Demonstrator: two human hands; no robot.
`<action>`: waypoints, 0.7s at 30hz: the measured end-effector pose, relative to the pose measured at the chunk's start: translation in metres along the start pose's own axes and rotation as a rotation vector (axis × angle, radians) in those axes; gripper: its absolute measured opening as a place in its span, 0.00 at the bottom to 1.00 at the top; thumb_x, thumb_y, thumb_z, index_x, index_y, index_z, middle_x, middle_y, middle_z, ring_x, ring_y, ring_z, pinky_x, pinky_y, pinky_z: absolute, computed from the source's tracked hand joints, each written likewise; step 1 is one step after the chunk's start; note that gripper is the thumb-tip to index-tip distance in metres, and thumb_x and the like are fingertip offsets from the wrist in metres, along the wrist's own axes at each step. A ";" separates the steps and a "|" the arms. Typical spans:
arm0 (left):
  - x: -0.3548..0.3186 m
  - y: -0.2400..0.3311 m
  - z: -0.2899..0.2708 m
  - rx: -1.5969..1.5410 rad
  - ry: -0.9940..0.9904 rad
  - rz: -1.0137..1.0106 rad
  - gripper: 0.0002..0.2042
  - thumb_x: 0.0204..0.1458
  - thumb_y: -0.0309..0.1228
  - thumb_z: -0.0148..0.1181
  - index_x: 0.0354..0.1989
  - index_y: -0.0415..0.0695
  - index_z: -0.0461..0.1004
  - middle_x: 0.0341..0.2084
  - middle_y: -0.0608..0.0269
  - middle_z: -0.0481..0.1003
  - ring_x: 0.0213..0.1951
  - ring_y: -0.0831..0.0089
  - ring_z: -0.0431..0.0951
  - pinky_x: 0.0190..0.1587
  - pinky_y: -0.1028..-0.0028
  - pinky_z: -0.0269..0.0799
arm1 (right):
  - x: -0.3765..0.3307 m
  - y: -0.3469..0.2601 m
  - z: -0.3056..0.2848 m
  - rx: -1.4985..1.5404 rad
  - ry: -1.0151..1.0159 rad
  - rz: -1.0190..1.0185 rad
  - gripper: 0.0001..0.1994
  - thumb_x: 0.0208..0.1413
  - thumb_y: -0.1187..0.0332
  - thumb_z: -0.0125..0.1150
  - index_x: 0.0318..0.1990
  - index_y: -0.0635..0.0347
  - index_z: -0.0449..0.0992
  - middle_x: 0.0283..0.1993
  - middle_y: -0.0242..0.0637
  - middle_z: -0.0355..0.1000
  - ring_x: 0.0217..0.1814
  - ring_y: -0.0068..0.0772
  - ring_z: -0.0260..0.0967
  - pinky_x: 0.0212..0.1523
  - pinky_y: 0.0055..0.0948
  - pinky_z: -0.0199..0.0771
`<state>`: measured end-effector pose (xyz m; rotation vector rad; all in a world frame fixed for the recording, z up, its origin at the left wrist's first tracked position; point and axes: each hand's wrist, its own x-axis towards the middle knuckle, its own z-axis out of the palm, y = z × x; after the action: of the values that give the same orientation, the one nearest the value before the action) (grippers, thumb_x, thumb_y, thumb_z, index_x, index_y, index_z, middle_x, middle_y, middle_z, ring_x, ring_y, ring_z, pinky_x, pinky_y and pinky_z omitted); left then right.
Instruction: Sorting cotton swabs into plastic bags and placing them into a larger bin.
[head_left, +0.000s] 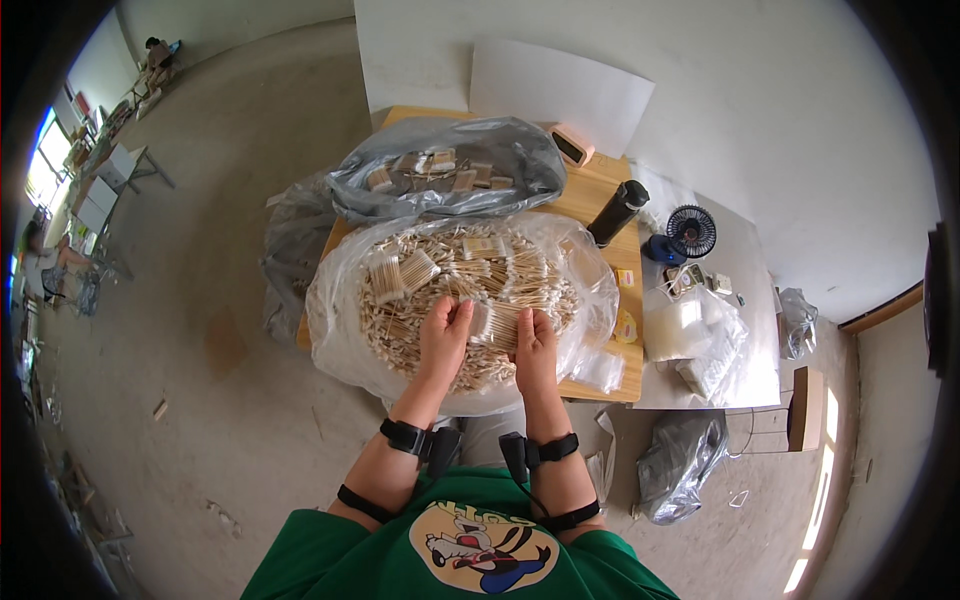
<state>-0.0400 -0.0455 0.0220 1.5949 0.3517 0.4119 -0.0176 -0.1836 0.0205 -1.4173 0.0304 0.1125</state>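
A large clear plastic bag [335, 335] lies opened on the table, heaped with loose cotton swabs [400, 340] that have pale wooden sticks and white tips. Over the heap, a bundle of cotton swabs [497, 324] spans the gap between my hands. My left hand [444, 338] is closed at its left end, thumb on top. At the other end my right hand [535, 347] grips it the same way; the fingers beneath are hidden. Further up on the heap rest several sorted swab bundles [404, 273] lying side by side.
Behind stands a grey plastic bag [460, 207] containing packed swab bundles [465, 180]. A black bottle [618, 212], a pinkish clock-like box [571, 146] and small clear bags [598, 370] share the wooden table [600, 190]. A small fan [690, 232] and plastic packaging [690, 335] occupy the right-hand table.
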 end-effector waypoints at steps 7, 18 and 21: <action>-0.005 0.010 0.004 0.181 0.060 0.135 0.14 0.57 0.34 0.56 0.22 0.41 0.63 0.15 0.72 0.61 0.19 0.83 0.58 0.22 0.79 0.57 | 0.005 0.008 0.005 -0.341 0.145 -0.122 0.16 0.64 0.61 0.46 0.33 0.66 0.71 0.23 0.32 0.66 0.26 0.18 0.59 0.29 0.23 0.61; 0.028 0.008 -0.043 0.284 0.262 0.128 0.15 0.56 0.35 0.56 0.23 0.38 0.64 0.14 0.63 0.64 0.19 0.74 0.60 0.24 0.73 0.60 | 0.038 0.009 -0.031 -0.435 0.207 -0.081 0.16 0.64 0.59 0.46 0.32 0.63 0.71 0.19 0.33 0.64 0.19 0.22 0.58 0.21 0.25 0.60; 0.029 0.012 -0.046 0.351 0.252 0.163 0.15 0.56 0.35 0.56 0.23 0.39 0.65 0.15 0.61 0.65 0.18 0.71 0.62 0.23 0.71 0.61 | 0.041 0.006 -0.023 -0.689 0.227 -0.359 0.12 0.62 0.62 0.49 0.38 0.63 0.70 0.29 0.38 0.68 0.27 0.31 0.65 0.28 0.29 0.66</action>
<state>-0.0366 0.0080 0.0371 1.9261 0.5093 0.7101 0.0239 -0.2028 0.0071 -2.0923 -0.0835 -0.3693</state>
